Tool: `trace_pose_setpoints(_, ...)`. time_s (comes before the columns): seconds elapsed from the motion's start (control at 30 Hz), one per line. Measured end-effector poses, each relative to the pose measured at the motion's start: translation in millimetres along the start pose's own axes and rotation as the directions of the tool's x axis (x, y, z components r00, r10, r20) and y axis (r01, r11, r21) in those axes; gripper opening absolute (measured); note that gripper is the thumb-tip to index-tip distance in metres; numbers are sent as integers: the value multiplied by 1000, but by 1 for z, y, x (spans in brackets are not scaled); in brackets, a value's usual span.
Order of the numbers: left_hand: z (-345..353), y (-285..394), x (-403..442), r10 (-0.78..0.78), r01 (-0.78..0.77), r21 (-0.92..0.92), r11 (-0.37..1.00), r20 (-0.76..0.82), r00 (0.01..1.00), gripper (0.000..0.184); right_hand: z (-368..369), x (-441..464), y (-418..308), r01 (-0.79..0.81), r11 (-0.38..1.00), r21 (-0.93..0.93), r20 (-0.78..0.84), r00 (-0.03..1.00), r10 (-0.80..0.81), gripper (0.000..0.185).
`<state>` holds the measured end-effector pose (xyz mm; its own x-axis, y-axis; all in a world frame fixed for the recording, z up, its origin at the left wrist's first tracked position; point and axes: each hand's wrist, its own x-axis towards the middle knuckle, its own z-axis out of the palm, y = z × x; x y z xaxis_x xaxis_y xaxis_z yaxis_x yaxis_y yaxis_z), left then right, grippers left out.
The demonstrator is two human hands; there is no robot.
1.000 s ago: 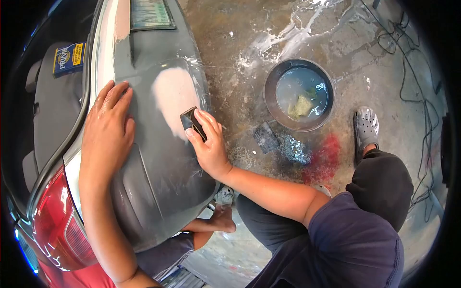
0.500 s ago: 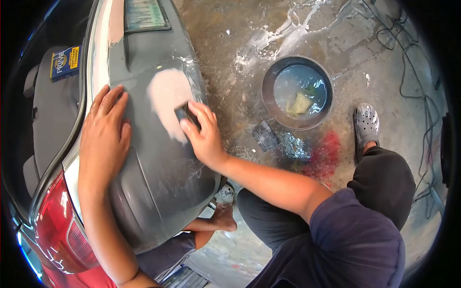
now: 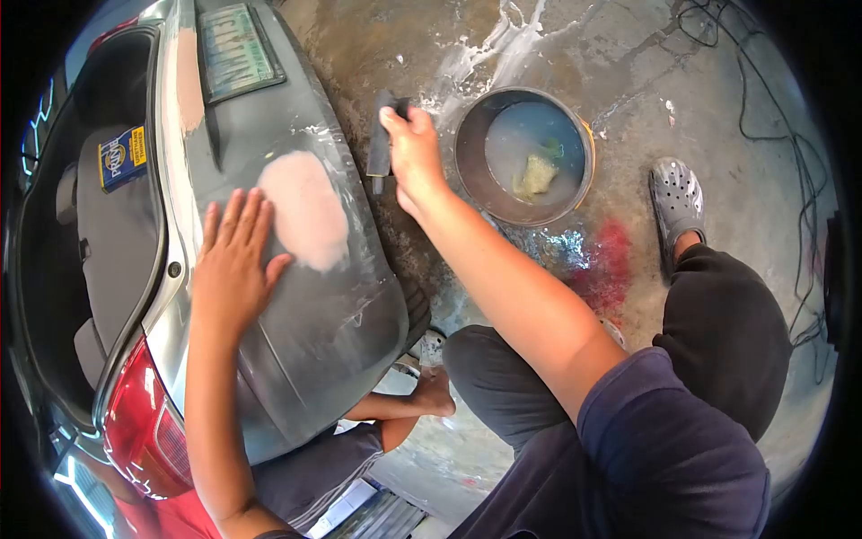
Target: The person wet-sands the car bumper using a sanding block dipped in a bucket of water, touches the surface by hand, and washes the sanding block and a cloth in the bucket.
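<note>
My left hand [image 3: 235, 256] lies flat on the grey car bumper [image 3: 332, 310], fingers spread, just left of an oval pinkish patch [image 3: 308, 211]. My right hand [image 3: 413, 148] is off the bumper, over the floor, its fingers wrapped round a dark block [image 3: 381, 135] held lengthwise. To the right of that hand stands a round basin [image 3: 463, 148] of cloudy water with a yellowish sponge [image 3: 537, 175] in it. Whether a sheet is wrapped round the block cannot be made out.
A blue and yellow box [image 3: 122, 160] sits in the open car boot. Below the bumper are another person's bare leg and foot [image 3: 435, 392]. A cable [image 3: 802, 193] runs along the floor at the right. Red residue [image 3: 611, 265] marks the concrete.
My right hand has lifted off the pinkish patch and moved up and right with the block, towards the basin. The view has shifted; my left hand still rests on the bumper.
</note>
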<state>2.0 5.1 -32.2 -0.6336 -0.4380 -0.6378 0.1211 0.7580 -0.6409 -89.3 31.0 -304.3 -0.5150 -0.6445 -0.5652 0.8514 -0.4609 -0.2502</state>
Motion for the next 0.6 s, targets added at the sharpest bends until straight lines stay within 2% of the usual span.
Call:
trace_pose_setpoints(0.03, 7, 5, 9, 21, -22, 23, 999, 12, 1000, 76, -7, -3, -8, 17, 999, 48, 9, 1000, -17, 44)
trace_pose_setpoints(0.1, 21, 17, 36, 69, -74, 43, 996, 106, 992, 83, -6, -5, -24, -6, 995, 96, -78, 997, 13, 41)
trace_pose_setpoints(0.17, 42, 26, 69, 87, -98, 75, 992, 141, 986, 84, 4, -10, -46, 36, 989, 143, -59, 998, -28, 40)
trace_pose_setpoints(0.27, 55, 40, 115, 16, -69, 182, 981, 280, 960, 87, 16, -7, -69, 40, 986, 163, 25, 999, -45, 31)
trace_pose_setpoints(0.37, 62, 42, 131, 2, -67, 215, 974, 288, 958, 89, 20, -6, -81, 41, 984, 175, 69, 996, -54, 25)
trace_pose_setpoints(0.6, 59, 35, 108, 58, -104, 174, 979, 251, 966, 92, 16, -12, -80, -30, 979, 203, -7, 999, 32, 33)
